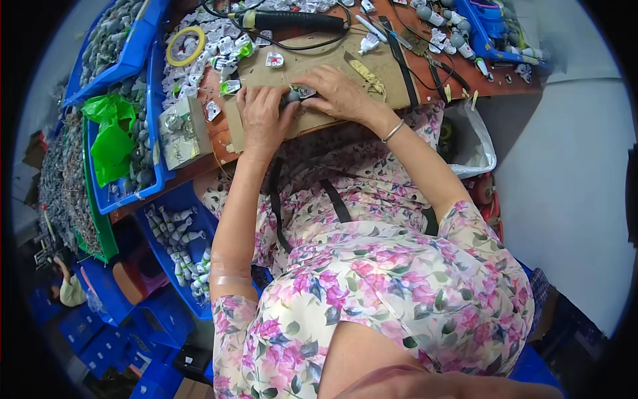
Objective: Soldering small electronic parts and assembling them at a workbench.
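My left hand (264, 121) and my right hand (342, 95) meet over a sheet of brown cardboard (319, 60) on the bench. Between their fingertips is a small white plastic housing (302, 91) with a grey rounded part at its left end. The left thumb and fingers press on the grey end, while the right fingers pinch the white end. Fingers hide much of this piece. A similar loose white shell (274, 60) lies just beyond the hands. Another shell with a green edge (230, 87) sits beside my left fingers.
A soldering iron or similar black-handled tool (292, 20) lies across the back with its cable. A heap of white parts (219, 46), a tape roll (185, 46) and blue bins (158, 133) crowd the left. Black-handled pliers (446, 76) are at right; a white bag (475, 139) hangs below.
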The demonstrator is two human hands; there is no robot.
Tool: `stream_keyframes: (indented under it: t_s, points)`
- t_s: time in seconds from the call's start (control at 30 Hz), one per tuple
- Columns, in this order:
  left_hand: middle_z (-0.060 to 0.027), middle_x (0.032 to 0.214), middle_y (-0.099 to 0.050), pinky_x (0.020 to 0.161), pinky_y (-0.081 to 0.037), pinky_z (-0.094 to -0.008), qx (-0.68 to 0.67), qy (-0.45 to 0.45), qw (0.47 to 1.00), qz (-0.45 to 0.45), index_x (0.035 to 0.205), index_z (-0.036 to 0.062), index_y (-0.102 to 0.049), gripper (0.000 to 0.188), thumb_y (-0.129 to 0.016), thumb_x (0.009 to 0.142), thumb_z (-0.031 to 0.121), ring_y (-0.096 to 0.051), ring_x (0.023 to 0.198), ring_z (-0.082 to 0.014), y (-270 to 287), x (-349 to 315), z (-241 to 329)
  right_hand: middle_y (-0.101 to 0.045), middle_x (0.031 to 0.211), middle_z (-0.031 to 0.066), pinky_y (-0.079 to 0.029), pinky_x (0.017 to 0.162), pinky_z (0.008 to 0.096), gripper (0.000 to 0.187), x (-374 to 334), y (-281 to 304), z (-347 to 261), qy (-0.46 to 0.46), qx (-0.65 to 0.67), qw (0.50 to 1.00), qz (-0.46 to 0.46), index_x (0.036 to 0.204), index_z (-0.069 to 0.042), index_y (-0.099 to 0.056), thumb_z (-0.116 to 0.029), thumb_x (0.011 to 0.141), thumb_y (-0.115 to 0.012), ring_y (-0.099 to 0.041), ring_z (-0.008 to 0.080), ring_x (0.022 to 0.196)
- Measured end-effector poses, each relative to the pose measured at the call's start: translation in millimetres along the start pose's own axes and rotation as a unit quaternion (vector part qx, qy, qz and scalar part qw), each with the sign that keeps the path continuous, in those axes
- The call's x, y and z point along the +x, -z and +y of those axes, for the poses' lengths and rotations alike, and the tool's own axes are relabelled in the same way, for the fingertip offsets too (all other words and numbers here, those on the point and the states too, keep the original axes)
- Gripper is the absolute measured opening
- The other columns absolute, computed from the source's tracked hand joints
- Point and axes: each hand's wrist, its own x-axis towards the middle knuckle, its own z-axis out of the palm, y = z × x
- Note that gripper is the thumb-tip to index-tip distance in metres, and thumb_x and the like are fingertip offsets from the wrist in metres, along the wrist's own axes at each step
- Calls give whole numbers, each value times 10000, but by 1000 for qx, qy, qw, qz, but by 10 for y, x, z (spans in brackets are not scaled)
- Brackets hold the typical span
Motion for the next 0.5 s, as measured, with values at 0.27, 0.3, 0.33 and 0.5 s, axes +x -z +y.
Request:
stream_keyframes:
  t_s: [0.27,0.3,0.33,0.5]
  points:
    - [-67,870,-625,979,-321,-419,-41,-11,999,24,942,95,-639,213,-705,785,224,-560,923,-259,-1,-29,-15,-591,996,114,-451,900,404,323,32,12,-165,-45,6,999,-17,1097,-73,-621,-125,783,-679,-555,313,1003]
    - [-67,870,-625,979,-321,-419,-41,-10,999,23,942,95,-639,213,-705,785,224,-560,923,-259,10,-27,-17,-591,996,114,-451,900,404,323,40,22,-164,-46,7,999,-17,1097,-73,-621,-125,783,-679,-555,313,1003]
    - [-66,868,-624,980,-321,-420,-56,-9,998,18,939,94,-637,210,-703,784,219,-559,923,-259,29,-19,-23,-588,989,115,-450,903,403,325,46,32,-155,-41,8,999,-25,1095,-72,-621,-113,777,-674,-551,314,1003]
    - [-37,877,-628,967,-328,-404,-71,-11,997,8,932,80,-625,190,-698,799,194,-556,900,-240,79,-25,-38,-586,991,118,-448,915,403,329,20,43,-78,-46,19,998,-23,1090,-69,-620,-90,766,-666,-545,314,1004]
